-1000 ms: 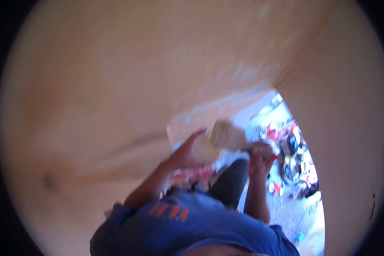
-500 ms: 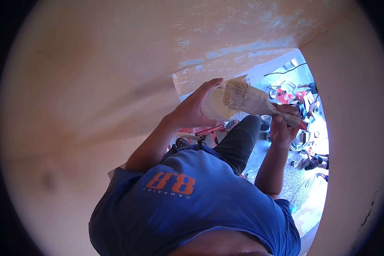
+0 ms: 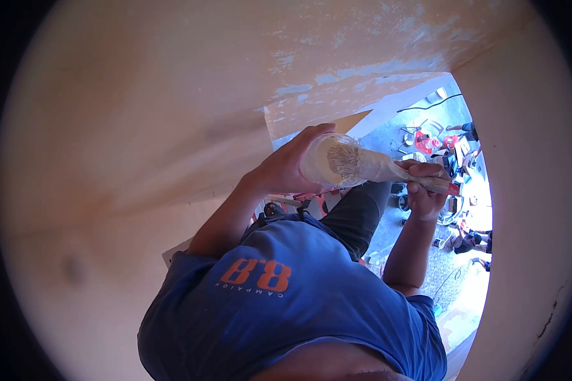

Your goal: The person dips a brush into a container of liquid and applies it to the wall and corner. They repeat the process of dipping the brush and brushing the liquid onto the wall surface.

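My left hand point(image 3: 287, 164) is wrapped round the side of a round, pale tub point(image 3: 316, 170) with cream-coloured paint inside. In my right hand point(image 3: 427, 197) is a wide paintbrush point(image 3: 376, 166), gripped by its handle between thumb and fingers. A red tip shows at the handle's end. Cream paint coats the brush's body. Its bristles point left and overlap the mouth of the tub, close to the paint. Both hands are held out in front of my chest, over my blue shirt point(image 3: 260, 311).
A wall point(image 3: 140, 114) with patchy white paint rises ahead and to the left. On the right is a curved plain wall edge point(image 3: 527, 190). Far below lies a floor point(image 3: 388, 216) with red containers point(image 3: 428, 143), tools and people point(image 3: 467, 241). A red frame point(image 3: 299, 202) stands beneath my arms.
The brush has moved left and down, so its bristles now lie over the tub's opening. The tub's mouth has turned more toward view, and my right hand has shifted slightly down.
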`<state>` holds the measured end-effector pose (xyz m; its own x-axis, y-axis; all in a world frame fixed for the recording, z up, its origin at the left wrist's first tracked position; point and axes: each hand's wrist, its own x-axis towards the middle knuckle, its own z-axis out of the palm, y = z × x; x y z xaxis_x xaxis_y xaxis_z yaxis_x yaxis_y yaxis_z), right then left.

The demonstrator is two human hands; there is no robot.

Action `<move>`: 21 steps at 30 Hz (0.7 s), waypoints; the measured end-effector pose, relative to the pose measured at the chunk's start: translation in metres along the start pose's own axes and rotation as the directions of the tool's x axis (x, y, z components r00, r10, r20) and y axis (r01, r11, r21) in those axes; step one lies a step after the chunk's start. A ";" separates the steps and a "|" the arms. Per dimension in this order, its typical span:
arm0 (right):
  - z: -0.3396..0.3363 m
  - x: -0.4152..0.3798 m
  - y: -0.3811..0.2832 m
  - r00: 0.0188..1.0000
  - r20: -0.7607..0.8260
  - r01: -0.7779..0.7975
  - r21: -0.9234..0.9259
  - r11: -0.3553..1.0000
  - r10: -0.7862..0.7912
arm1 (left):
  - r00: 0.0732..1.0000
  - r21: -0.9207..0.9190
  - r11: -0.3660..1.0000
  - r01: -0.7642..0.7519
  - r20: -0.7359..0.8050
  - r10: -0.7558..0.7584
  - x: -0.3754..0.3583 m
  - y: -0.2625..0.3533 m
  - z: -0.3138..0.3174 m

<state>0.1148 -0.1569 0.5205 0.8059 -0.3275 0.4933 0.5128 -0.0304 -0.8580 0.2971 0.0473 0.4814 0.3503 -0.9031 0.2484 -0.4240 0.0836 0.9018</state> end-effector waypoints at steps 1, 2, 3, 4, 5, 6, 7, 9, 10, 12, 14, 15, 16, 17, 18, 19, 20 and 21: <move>0.000 -0.002 0.002 1.000 -0.001 0.000 0.001 1.000 0.000 | 1.000 0.001 1.000 -0.007 -0.008 0.007 -0.002 0.000 0.000; -0.001 -0.004 0.005 1.000 -0.016 0.013 0.006 1.000 -0.013 | 1.000 0.001 1.000 -0.006 -0.007 0.006 -0.003 -0.001 0.000; -0.001 -0.006 0.007 0.999 -0.031 0.025 0.010 1.000 -0.025 | 1.000 -0.001 1.000 0.003 -0.010 -0.003 -0.004 -0.001 0.000; 0.001 -0.007 0.008 0.999 -0.030 0.023 0.011 1.000 -0.023 | 1.000 -0.004 1.000 0.012 -0.013 -0.012 -0.006 -0.002 0.000; 0.003 -0.007 0.008 0.998 -0.055 0.009 0.009 1.000 -0.009 | 1.000 -0.004 1.000 0.013 -0.013 -0.013 -0.007 -0.002 0.001; 0.004 -0.008 0.008 0.997 -0.080 -0.005 0.008 1.000 0.005 | 1.000 0.008 1.000 0.012 -0.009 -0.011 -0.008 -0.002 0.001; 0.005 -0.008 0.008 0.997 -0.080 -0.006 0.007 1.000 0.006 | 1.000 0.018 1.000 0.010 -0.003 -0.010 -0.009 -0.002 0.001; 0.005 -0.009 0.010 0.996 -0.088 0.024 0.029 0.999 -0.021 | 1.000 0.010 1.000 0.020 0.000 -0.020 -0.010 -0.004 0.002; 0.007 -0.008 0.009 0.996 -0.087 0.025 0.027 0.999 -0.022 | 1.000 0.004 1.000 0.030 0.003 -0.030 -0.011 -0.005 0.002; 0.010 -0.007 0.007 0.996 -0.085 -0.003 -0.021 1.000 0.001 | 1.000 0.016 1.000 0.024 -0.001 -0.024 -0.011 -0.004 0.002; 0.014 -0.008 0.009 0.993 -0.118 0.032 0.014 0.999 -0.030 | 1.000 0.028 0.999 0.017 -0.003 -0.017 -0.011 -0.003 0.002; 0.014 -0.008 0.010 0.987 -0.150 0.069 0.048 0.996 -0.061 | 1.000 0.034 0.999 0.030 -0.004 -0.029 -0.012 -0.003 0.002; 0.013 -0.009 0.010 0.987 -0.149 0.072 0.047 0.996 -0.064 | 0.999 0.041 0.998 0.041 -0.005 -0.040 -0.012 -0.003 0.002; 0.013 -0.010 0.011 0.988 -0.155 0.015 0.007 1.000 -0.014 | 0.999 0.041 0.998 0.039 -0.004 -0.039 -0.012 -0.003 0.002; 0.013 -0.011 0.011 0.986 -0.164 -0.043 -0.032 0.999 0.038 | 0.999 0.038 0.998 0.042 -0.013 -0.041 -0.012 -0.003 0.002; 0.015 -0.011 0.010 0.986 -0.165 -0.042 -0.033 0.999 0.035 | 0.999 0.037 0.998 0.043 -0.022 -0.042 -0.012 -0.002 0.002; 0.017 -0.011 0.010 0.984 -0.177 0.007 -0.002 1.000 -0.007 | 0.999 0.039 0.998 0.040 -0.021 -0.040 -0.012 -0.001 0.003; 0.018 -0.010 0.010 0.981 -0.188 0.055 0.029 0.998 -0.049 | 0.999 0.040 0.998 0.049 -0.025 -0.048 -0.012 0.001 0.002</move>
<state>0.1173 -0.1366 0.5093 0.7099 -0.4971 0.4989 0.5650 -0.0208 -0.8248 0.2907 0.0572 0.4784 0.3907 -0.8955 0.2132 -0.4391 0.0223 0.8982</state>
